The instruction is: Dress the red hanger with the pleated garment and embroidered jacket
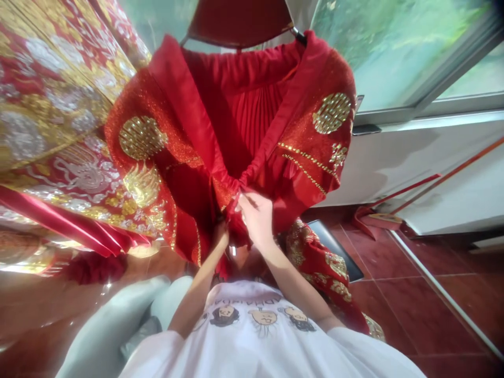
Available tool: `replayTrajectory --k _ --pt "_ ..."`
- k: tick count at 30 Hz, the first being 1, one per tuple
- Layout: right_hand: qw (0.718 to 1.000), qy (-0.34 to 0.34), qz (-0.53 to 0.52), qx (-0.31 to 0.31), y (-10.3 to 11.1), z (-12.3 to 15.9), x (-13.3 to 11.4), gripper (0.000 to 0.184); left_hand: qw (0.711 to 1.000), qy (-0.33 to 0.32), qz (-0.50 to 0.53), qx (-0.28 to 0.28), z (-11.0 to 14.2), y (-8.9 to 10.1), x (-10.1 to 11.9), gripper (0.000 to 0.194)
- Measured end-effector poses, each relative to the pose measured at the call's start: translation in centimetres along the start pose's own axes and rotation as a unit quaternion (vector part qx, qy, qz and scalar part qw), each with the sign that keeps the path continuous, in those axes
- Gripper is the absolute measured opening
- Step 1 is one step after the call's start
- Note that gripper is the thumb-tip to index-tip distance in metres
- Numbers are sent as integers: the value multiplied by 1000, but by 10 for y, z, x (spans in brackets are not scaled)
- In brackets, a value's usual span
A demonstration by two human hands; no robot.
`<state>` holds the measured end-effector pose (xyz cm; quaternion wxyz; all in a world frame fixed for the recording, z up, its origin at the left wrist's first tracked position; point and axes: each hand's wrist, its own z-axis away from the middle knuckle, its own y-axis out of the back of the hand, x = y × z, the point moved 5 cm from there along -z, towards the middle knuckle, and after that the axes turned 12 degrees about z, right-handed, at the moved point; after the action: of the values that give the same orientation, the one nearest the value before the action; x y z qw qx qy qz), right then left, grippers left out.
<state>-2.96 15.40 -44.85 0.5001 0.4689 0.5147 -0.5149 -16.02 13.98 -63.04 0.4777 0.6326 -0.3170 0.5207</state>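
A red garment (252, 113) with a gathered band, gold beading and gold round patches hangs in front of me. Its two band edges run down and meet in a V near my hands. My right hand (254, 212) pinches what looks like a thin red cord (235, 202) at that meeting point. Just below and left, my left hand (223, 227) sits in shadow against the red cloth, its fingers mostly hidden. More red fabric with gold embroidery (323, 262) hangs down to the right of my forearm.
Gold-and-silver embroidered red cloth (59, 105) fills the left side. A dark red panel (240, 21) stands behind the garment. On the right are a window (394, 58), a broom and dustpan (378, 218), and a dark flat object (338, 252) on the tiled floor (417, 304).
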Motion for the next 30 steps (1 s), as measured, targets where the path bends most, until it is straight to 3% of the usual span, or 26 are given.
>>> replayTrajectory --k 4,7,10,13,17,20,23,25,28,30 --pt "979 106 174 25 1 -12 -4 34 1000 -11 -2 -12 -6 17 -3 24" --pt "943 169 285 47 -1 -20 -9 32 999 -24 -1 -36 -3 19 0 20" --pt "909 225 351 22 -3 -11 -6 38 998 -31 3 -49 -5 23 12 19" --pt "888 274 368 -26 -4 21 15 38 998 -31 10 -61 -6 33 40 14" --pt "860 321 396 -33 -4 61 47 38 996 -53 38 -60 16 48 105 17" --pt "861 281 421 -56 -3 61 55 34 985 -123 124 3 39 54 155 29" --pt "861 251 428 -109 3 46 39 34 981 -168 95 31 48 48 178 25" --pt "886 239 391 -74 17 31 19 34 981 -178 54 55 45 47 179 22" --pt "913 227 329 77 43 6 -4 26 982 -162 62 73 39 50 169 23" --pt "915 228 324 74 43 -8 -6 29 984 -144 87 64 39 50 161 24"
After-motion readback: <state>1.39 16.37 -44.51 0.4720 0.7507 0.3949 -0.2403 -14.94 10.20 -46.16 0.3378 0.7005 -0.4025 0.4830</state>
